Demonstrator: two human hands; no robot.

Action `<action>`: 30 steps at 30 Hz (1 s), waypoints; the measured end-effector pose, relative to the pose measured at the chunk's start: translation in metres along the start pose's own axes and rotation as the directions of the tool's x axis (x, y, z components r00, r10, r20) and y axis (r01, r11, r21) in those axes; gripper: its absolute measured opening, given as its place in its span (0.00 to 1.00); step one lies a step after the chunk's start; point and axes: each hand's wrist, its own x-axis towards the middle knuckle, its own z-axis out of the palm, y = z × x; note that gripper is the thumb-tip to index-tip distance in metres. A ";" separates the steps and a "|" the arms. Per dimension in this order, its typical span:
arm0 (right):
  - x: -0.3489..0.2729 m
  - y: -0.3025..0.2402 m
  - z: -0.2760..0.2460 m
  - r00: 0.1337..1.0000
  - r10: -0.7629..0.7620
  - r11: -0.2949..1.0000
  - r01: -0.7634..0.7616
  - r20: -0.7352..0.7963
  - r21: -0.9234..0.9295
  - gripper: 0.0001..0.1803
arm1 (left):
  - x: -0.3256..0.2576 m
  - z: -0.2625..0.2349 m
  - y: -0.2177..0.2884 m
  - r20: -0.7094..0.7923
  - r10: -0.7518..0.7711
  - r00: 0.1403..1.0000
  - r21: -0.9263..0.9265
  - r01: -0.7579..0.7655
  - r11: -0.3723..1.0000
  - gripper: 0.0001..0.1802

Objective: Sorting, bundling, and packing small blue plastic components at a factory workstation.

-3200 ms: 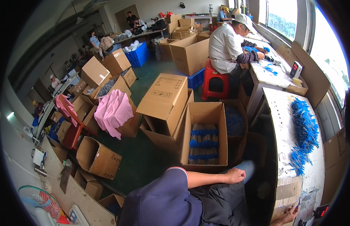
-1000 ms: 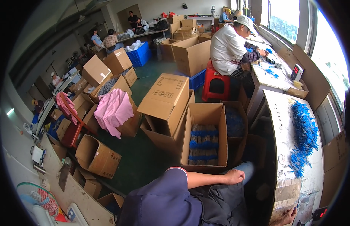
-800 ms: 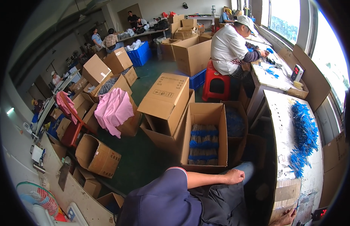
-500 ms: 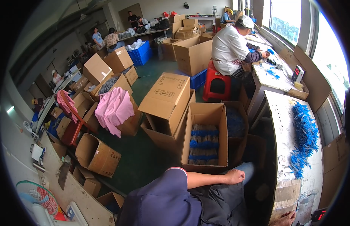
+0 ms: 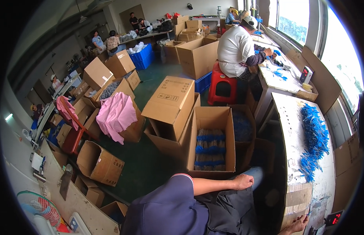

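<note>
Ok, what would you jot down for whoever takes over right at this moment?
Left hand: resting on the knee, nothing visible in its grip.
Right hand: at the workbench edge, grip unclear.
Open carton on the floor ahead: part filled with blue-banded bundles.
Loose blue pieces lie heaped on the workbench, neither hand on them.

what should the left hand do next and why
Probably reach the left hand forward into the open carton for a blue-tied bundle: it rests on the knee, the carton stands just ahead, and the right hand is at the table edge.
</note>
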 end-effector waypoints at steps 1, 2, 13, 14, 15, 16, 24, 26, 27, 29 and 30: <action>0.012 0.024 0.013 0.999 -0.015 0.986 0.010 -0.031 -0.167 0.13 | -0.008 -0.011 -0.002 -0.035 -0.027 0.999 0.011 0.028 1.000 0.13; 0.016 0.027 0.013 0.994 -0.058 0.940 0.023 -0.094 -0.339 0.13 | -0.007 -0.011 -0.002 -0.032 -0.025 0.999 0.014 0.025 1.000 0.13; 0.047 0.062 0.002 0.978 -0.094 0.902 0.003 -0.188 -0.432 0.16 | -0.025 -0.034 0.037 -0.049 -0.050 0.998 0.061 0.053 0.997 0.12; 0.046 0.061 0.005 0.981 -0.081 0.896 -0.006 -0.177 -0.444 0.16 | -0.022 -0.035 0.033 -0.060 -0.044 0.997 0.070 0.048 0.996 0.12; 0.044 0.059 0.012 0.982 -0.078 0.902 -0.005 -0.173 -0.431 0.16 | -0.017 -0.037 0.027 -0.088 -0.025 0.996 0.012 0.026 1.000 0.12; 0.035 0.046 0.001 0.982 -0.067 0.907 -0.014 -0.177 -0.421 0.15 | -0.009 -0.022 0.013 -0.047 -0.030 0.998 -0.094 0.026 0.995 0.12; 0.043 0.065 -0.039 0.998 0.063 0.982 -0.064 -0.010 -0.178 0.14 | -0.022 -0.016 0.044 -0.008 0.091 0.996 -0.040 -0.092 0.995 0.12; 0.059 0.101 -0.041 0.969 -0.217 0.934 0.171 -0.117 -0.315 0.09 | -0.022 -0.035 0.076 -0.011 0.039 0.999 -0.161 -0.040 0.986 0.10; 0.059 0.108 -0.036 0.959 -0.255 0.919 0.201 -0.122 -0.340 0.09 | -0.027 -0.052 0.119 0.002 -0.073 0.997 -0.265 0.071 0.962 0.08; 0.040 0.076 0.012 0.942 -0.312 0.915 0.265 -0.120 -0.304 0.06 | -0.028 -0.074 0.141 -0.130 0.060 0.990 -0.351 -0.102 0.931 0.07; 0.035 0.064 0.023 0.952 -0.276 0.942 0.240 -0.135 -0.234 0.05 | -0.034 -0.084 0.167 -0.220 0.170 0.961 -0.437 -0.253 0.863 0.08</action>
